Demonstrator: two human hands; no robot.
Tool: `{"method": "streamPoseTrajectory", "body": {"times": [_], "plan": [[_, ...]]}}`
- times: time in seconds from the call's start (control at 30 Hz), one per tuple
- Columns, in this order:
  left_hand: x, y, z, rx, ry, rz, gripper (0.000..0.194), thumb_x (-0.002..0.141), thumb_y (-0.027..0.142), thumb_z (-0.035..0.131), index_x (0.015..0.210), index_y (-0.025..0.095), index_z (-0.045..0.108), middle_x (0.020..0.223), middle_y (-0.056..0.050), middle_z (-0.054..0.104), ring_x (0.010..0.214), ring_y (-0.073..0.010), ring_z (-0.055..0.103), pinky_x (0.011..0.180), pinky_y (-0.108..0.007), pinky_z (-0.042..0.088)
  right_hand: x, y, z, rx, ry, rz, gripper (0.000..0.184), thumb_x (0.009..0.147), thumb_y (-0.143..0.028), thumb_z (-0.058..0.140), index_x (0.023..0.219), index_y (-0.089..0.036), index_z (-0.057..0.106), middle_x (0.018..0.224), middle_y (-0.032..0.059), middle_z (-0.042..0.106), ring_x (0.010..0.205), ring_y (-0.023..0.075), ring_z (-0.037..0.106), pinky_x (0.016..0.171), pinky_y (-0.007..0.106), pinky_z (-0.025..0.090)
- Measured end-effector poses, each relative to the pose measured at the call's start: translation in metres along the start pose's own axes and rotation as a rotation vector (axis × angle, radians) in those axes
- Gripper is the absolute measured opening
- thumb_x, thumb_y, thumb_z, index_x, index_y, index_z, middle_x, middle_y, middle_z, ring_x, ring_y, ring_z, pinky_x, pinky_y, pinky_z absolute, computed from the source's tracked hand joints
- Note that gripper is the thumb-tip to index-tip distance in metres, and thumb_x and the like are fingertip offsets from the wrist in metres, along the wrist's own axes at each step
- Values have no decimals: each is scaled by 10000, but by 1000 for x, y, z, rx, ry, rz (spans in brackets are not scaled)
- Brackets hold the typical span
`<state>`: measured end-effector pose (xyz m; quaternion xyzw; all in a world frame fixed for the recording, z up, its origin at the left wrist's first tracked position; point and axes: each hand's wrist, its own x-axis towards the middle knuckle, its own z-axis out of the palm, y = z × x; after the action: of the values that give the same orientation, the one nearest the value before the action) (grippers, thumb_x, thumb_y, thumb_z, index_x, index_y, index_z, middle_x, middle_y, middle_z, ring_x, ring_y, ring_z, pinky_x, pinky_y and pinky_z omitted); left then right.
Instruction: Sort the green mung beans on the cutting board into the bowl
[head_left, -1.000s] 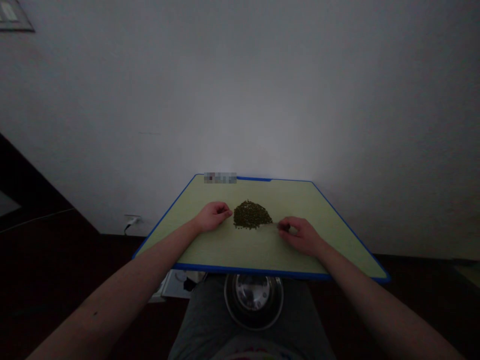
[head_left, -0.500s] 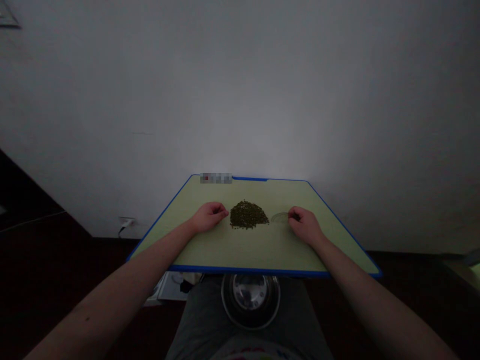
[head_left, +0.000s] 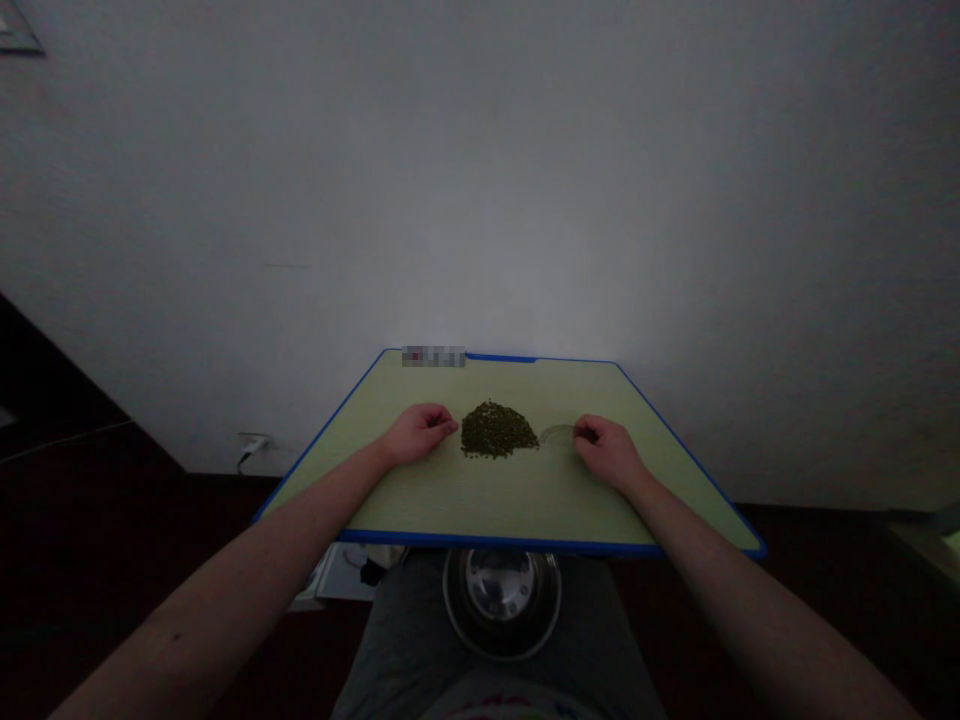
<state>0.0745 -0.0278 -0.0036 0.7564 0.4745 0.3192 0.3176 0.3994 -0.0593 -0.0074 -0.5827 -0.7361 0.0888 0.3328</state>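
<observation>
Head view, forward and down over table (head_left: pixel 480 505)

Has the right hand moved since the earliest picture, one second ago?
Yes. Judged against the table, the right hand has moved rightward, away from the dark green pile, toward the table's right edge.

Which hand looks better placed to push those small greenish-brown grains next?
Probably the right hand: it holds a clear, thin, curved-edged piece just beside the small greenish-brown grains. The left hand, across the pile, shows no tool.
</observation>
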Motion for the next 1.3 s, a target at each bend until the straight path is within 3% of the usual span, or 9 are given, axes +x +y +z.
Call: {"method": "streamPoseTrajectory", "body": {"times": [0.77,1.3], "plan": [[-1,-1,1,-50,-22,-35,307,713,457,508,650,158,531,458,48,434,419,-73,360,418,-207,286,0,-1,1,47,-53,-37,92,623,-178,441,620,-180,533,566,-20,520,561,130,487,548,237,362],[0,0,0,-44,-19,-25,311,709,455,512,648,151,534,460,47,452,423,-71,375,432,-206,297,-16,-19,-1,144,-251,-127,70,595,-143,466,629,-180,514,533,-43,470,505,99,431,488,212,329]]}}
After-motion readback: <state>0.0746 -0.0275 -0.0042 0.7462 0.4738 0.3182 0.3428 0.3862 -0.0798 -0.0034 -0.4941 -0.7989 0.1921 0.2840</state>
